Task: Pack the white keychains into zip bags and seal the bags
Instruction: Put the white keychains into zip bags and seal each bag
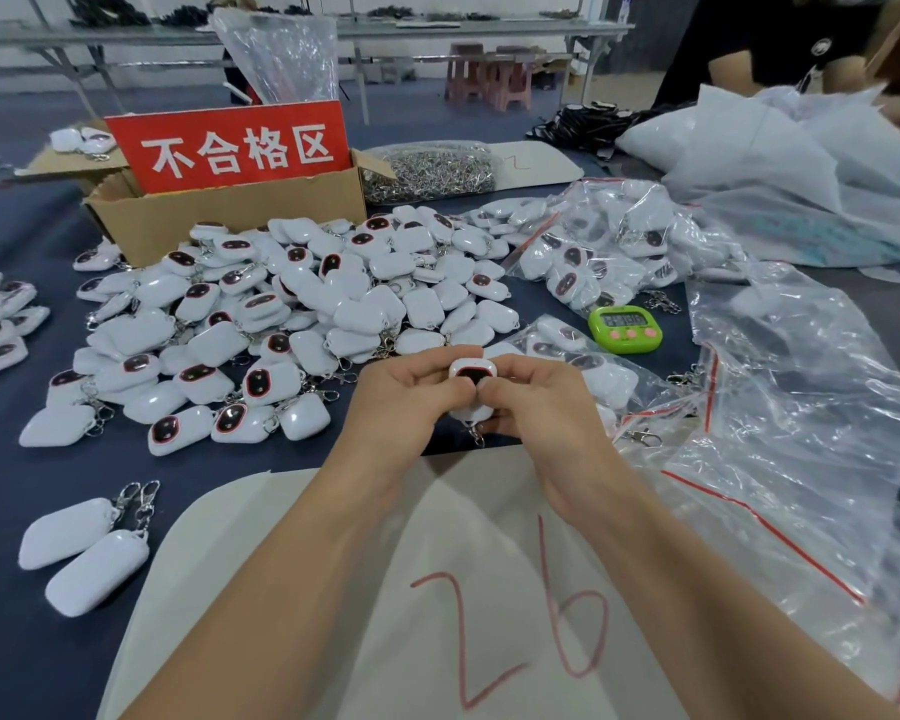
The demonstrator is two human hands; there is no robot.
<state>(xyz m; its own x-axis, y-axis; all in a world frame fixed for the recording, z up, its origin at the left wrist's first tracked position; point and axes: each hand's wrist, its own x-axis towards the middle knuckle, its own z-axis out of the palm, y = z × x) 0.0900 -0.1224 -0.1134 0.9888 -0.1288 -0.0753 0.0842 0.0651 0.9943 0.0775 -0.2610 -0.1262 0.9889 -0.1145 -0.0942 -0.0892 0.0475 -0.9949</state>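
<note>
Nearest me lies a pale sheet point(292, 589) with "26" written on it in red, and my forearms cross over it. Just past its far edge, my left hand point(401, 392) and my right hand point(536, 402) are both closed on one white keychain point(472, 379), thumbs meeting on its dark, red-rimmed face; its metal clasp point(476, 436) dangles below my fingers. Behind it a big heap of white keychains point(292, 314) covers the dark blue surface point(32, 641), and two more lie face down at my left point(81, 558). Clear zip bags point(780, 459) with red seal strips spread to my right, some already holding keychains point(588, 262). A green timer point(625, 330) sits between those bags. Beyond the heap stands a cardboard box point(230, 215) with a red sign point(230, 148).
</note>
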